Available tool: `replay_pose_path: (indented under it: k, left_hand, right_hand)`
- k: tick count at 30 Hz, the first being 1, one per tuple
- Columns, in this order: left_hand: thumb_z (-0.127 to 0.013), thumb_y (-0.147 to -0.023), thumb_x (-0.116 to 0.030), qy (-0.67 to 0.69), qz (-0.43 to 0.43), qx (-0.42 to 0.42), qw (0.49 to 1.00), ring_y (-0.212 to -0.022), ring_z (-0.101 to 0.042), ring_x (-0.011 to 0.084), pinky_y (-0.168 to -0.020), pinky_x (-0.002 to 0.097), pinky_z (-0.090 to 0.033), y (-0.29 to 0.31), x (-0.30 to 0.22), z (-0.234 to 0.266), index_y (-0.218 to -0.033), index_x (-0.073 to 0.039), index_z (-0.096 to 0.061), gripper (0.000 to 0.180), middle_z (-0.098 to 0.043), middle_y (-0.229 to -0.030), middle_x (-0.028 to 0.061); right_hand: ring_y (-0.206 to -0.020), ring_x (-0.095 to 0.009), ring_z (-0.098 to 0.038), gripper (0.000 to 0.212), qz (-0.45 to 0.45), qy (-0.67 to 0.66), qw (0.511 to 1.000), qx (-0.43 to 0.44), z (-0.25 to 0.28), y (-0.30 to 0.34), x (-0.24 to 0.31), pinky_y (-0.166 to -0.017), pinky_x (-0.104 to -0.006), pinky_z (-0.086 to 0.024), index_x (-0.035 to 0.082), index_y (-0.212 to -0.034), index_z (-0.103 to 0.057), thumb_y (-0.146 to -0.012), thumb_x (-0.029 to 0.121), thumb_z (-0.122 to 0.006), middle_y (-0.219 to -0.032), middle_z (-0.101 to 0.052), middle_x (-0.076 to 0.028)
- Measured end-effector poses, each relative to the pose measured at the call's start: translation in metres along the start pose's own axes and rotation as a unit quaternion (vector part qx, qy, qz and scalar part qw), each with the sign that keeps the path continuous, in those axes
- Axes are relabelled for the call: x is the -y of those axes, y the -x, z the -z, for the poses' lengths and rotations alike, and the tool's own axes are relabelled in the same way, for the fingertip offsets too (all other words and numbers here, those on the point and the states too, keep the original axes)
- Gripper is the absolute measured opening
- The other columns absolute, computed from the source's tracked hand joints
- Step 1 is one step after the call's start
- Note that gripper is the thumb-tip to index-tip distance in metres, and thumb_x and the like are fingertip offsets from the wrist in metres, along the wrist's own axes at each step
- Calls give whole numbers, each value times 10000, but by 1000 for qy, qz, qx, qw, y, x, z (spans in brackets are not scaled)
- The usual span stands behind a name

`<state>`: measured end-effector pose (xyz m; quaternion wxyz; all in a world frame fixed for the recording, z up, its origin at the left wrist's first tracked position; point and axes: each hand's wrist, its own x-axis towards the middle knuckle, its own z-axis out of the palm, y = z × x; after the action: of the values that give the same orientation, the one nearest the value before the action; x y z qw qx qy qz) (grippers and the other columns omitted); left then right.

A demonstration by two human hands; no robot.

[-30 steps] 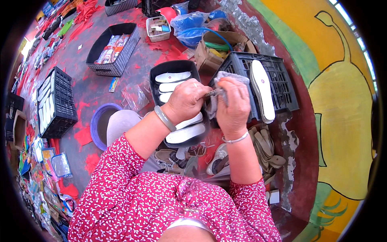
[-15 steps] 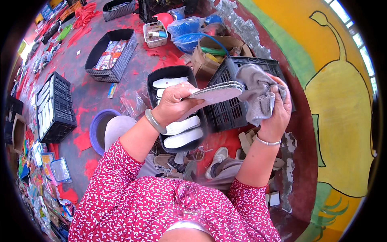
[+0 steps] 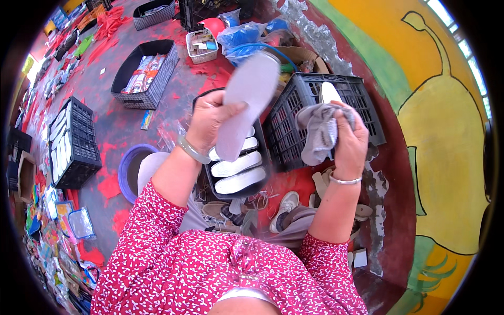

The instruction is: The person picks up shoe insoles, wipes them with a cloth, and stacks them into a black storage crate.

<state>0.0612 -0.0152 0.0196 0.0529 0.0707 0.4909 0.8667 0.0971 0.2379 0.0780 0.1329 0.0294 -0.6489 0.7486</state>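
Observation:
In my left hand [image 3: 210,119] is a pale grey shoe insole [image 3: 251,100], raised with its broad flat face showing. My thumb presses on its face and the fingers are behind it. My right hand [image 3: 350,140] grips a crumpled grey cloth [image 3: 318,131], apart from the insole. Below the left hand stands a black bin [image 3: 263,181] with several white insoles [image 3: 236,165] lying in rows. Behind the cloth is a black plastic crate [image 3: 291,123], and one white insole [image 3: 329,93] shows in it.
A purple basin [image 3: 124,173] stands left of my knee. Farther left is a black crate [image 3: 86,152] of white insoles. A checkered bin [image 3: 152,97] holds packets. Shoes [image 3: 286,207] lie by my feet. A painted wall [image 3: 446,157] rises on the right.
The insole has turned from nearly edge-on to upright, its flat face now showing. My right hand and the cloth have moved slightly left and down, away from the insole.

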Motion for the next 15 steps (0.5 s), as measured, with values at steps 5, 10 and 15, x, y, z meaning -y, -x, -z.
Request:
replay_pose_path:
  k: [5, 10, 15]
  left_hand:
    - [-687, -757, -46, -149, 86, 106, 979, -675, -590, 77, -625, 212, -470, 6, 13, -1, -866, 3, -673, 121, -650, -803, 24]
    - [-677, -757, -51, -264, 50, 217, 939, -717, -576, 68, -648, 221, -451, 5, 20, 0, -910, 4, -672, 163, -646, -786, 18]
    - [-706, -714, -109, -511, -274, 123, 806, -814, -580, 236, -761, 326, -454, 0, 16, -2, -988, -32, -648, 291, -629, -869, 93]
  right_hand:
    - [-973, -113, -558, 420, -19, -80, 992, 90, 2, 0, 16, -865, -244, -439, -56, -1242, -470, -857, 59, -592, -1106, -588, -90]
    - [-826, -77, -526, 348, -56, 248, 946, 199, -7, 3, 1, -748, -220, -434, 11, -1074, -604, -732, -27, -648, -942, -588, -15]
    - [-691, -40, -506, 192, -69, 185, 974, 110, -3, -2, -16, -606, -184, -414, 18, -925, -649, -745, -45, -635, -779, -575, 33]
